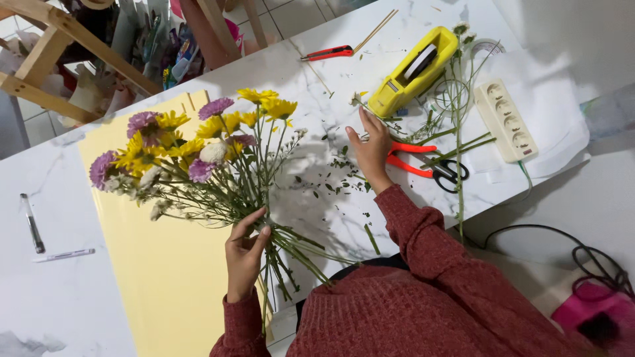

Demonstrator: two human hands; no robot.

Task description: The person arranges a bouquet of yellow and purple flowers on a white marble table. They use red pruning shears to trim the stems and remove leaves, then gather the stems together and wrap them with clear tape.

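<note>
My left hand [245,254] grips the green stems of a bouquet [192,155] of yellow, purple and white flowers, held over the marble table with the blooms pointing left and away. My right hand [372,149] reaches across the table with its fingers stretched toward a small white flower sprig [358,99] beside a yellow tape dispenser [413,71]; it holds nothing. Orange-handled scissors [426,165] lie just right of that hand. Both arms wear red knitted sleeves.
A pale yellow paper sheet [165,264] lies under the bouquet. A white power strip [506,120], loose green stems [458,119], a red utility knife [327,53], wooden sticks [374,32] and two pens [32,223] sit on the table. A wooden frame [59,39] stands at top left.
</note>
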